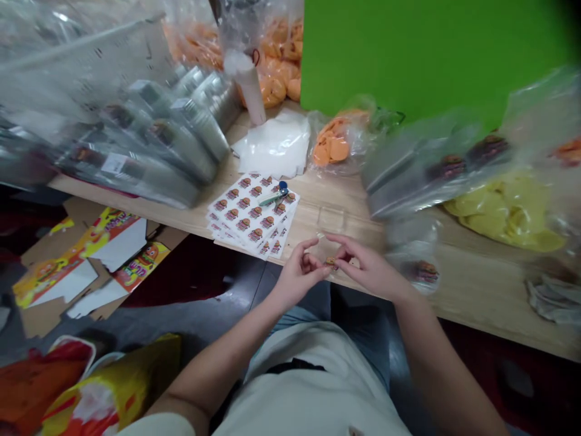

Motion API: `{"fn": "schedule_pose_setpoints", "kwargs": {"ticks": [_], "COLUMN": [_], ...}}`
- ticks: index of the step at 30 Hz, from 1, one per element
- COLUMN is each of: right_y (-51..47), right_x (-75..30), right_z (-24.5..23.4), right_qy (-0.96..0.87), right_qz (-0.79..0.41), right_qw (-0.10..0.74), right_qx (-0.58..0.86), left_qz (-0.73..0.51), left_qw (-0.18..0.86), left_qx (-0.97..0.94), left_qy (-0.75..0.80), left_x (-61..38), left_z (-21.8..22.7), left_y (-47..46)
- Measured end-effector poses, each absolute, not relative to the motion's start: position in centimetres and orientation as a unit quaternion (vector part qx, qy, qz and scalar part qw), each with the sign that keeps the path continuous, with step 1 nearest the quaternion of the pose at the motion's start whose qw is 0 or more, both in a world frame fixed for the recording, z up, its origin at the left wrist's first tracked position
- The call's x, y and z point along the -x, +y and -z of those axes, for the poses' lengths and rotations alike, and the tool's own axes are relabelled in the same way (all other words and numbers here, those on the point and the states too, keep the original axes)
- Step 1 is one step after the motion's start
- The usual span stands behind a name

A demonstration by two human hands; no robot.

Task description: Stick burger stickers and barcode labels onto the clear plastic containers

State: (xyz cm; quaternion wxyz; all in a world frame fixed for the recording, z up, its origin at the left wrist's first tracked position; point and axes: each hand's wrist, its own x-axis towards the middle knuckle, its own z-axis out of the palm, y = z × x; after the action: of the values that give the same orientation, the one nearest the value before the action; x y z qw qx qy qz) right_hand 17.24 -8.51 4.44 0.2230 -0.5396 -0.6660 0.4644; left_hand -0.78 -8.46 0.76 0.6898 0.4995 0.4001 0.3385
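Observation:
At the table's front edge, my left hand [299,271] and my right hand [367,266] meet with fingers pinched. Between them is a small clear plastic piece with a burger sticker [331,262] on it; its full shape is partly hidden by the fingers. Just beyond my fingertips a clear plastic box [331,218] rests on the wood. To the left lie overlapping sheets of burger stickers [244,224], with a tool with a blue end [275,195], perhaps a cutter, on top.
Stacked clear packages [181,145] fill the table's left side. Behind the sheets are white plastic bags [275,145] and a bag of orange discs [333,145]. On the right sit a yellow bag [508,209] and a burger-labelled clear bag [424,272]. Printed cartons [131,263] lie lower left.

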Motion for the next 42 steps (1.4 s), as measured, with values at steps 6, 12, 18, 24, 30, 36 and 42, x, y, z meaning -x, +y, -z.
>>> {"fn": "schedule_pose_setpoints", "kwargs": {"ticks": [6,12,18,24,30,36,42], "right_y": [-10.3,-7.3,-5.6,-5.5,-5.9,-6.2,-6.5], "right_x": [-17.2,-18.4,-17.5,-17.2,-16.9,-17.1,-16.5], "right_z": [-3.0,-1.6,0.8,1.6,1.8,2.2,1.6], "right_qy": [-0.609,-0.515,-0.541,-0.545,-0.541,-0.552,-0.577], "right_qz": [-0.362,-0.418,-0.474,-0.471,-0.429,-0.408,-0.377], "right_qw": [0.210,0.296,0.314,0.318,0.317,0.308,0.280], "right_qx": [0.674,0.687,0.620,0.616,0.651,0.659,0.669], "left_qz": [-0.338,-0.235,-0.240,-0.247,-0.242,-0.242,-0.202], "left_qw": [0.540,0.344,0.374,0.374,0.374,0.366,0.311], "left_qx": [-0.609,-0.837,-0.838,-0.836,-0.837,-0.838,-0.879], "left_qy": [0.473,0.355,0.316,0.316,0.318,0.325,0.301], "left_x": [1.0,2.0,1.6,1.7,1.6,1.6,1.9], "left_z": [0.0,2.2,3.8,3.6,3.3,3.3,3.5], "left_y": [-9.2,-3.8,-2.4,-2.5,-2.5,-2.7,-2.7]}}
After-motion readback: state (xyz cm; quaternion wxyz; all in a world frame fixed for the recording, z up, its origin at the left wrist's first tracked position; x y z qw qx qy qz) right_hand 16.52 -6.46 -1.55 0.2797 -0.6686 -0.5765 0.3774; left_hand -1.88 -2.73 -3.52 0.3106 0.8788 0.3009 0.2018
